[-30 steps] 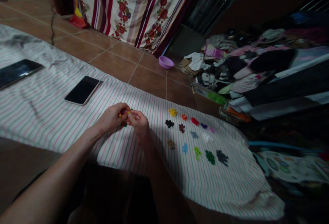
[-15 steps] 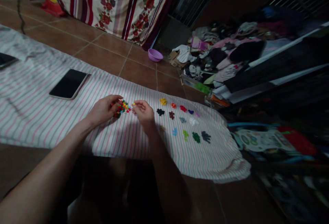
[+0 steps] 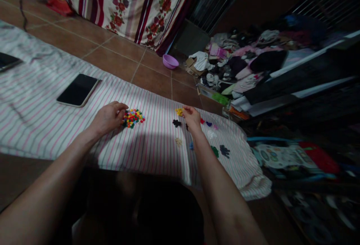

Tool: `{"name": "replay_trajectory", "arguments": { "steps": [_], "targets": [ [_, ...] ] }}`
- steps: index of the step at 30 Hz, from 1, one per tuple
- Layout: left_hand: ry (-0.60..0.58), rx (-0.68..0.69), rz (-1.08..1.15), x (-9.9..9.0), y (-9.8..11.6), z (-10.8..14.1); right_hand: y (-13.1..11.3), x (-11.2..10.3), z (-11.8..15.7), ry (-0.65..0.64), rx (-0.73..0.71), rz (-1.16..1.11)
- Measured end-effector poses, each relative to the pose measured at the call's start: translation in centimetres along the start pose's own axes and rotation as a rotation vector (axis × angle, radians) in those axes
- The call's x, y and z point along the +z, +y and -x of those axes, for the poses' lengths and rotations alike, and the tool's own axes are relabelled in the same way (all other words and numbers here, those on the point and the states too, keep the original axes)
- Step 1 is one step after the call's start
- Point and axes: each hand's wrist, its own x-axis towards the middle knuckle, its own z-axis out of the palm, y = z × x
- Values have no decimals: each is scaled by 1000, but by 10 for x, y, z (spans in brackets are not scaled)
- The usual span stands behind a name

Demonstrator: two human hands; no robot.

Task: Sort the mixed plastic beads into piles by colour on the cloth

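A heap of small mixed-colour pieces [image 3: 134, 118] lies on the striped cloth. My left hand [image 3: 108, 117] rests at the heap's left edge, fingers curved and apart, with nothing visibly held. Over at the small yellow pile [image 3: 179, 111], my right hand [image 3: 191, 117] has its fingertips pinched on a small yellow piece, which blends with the pile. Single-colour piles surround that hand: black [image 3: 176, 123], beige [image 3: 178, 142], red [image 3: 202, 120], dark blue [image 3: 209, 124], pink [image 3: 215, 127], dark green [image 3: 215, 151] and dark grey [image 3: 224, 151]. My right hand and forearm cover other piles wholly or partly.
A phone [image 3: 78, 90] lies on the striped cloth [image 3: 157, 155] left of the heap, and another dark device [image 3: 8, 61] sits at the far left. Beyond the cloth, a purple basin [image 3: 170, 61] stands on the tiled floor near heaped clothes [image 3: 239, 57].
My right hand has moved right from beside the mixed heap to the yellow pile, carrying a small yellow piece. My left hand has shifted slightly left, showing more of the heap.
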Motion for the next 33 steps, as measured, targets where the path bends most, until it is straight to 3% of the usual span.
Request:
{"name": "replay_trajectory", "arguments": {
  "steps": [3, 6, 11, 16, 22, 28, 33],
  "targets": [
    [-4, -11, 1, 0, 1, -1, 7, -4, -13, 53, -59, 282],
    [2, -6, -10, 0, 2, -2, 7, -5, -20, 16, -104, 474],
    [-2, -2, -13, 1, 2, -2, 4, 0, -25, -92, -121, 667],
    [-5, -10, -6, 0, 1, -2, 9, 5, -31, -97, -91, 766],
    [6, -51, -4, -2, -1, -3, 16, 6, -33, -118, -58, 736],
    [-1, -70, -59, -2, -4, -5, -1, 6, -21, 19, -104, 544],
    [-44, -117, -203, 0, -12, -3, -30, 33, 20, -131, -235, 259]
  ]
}}
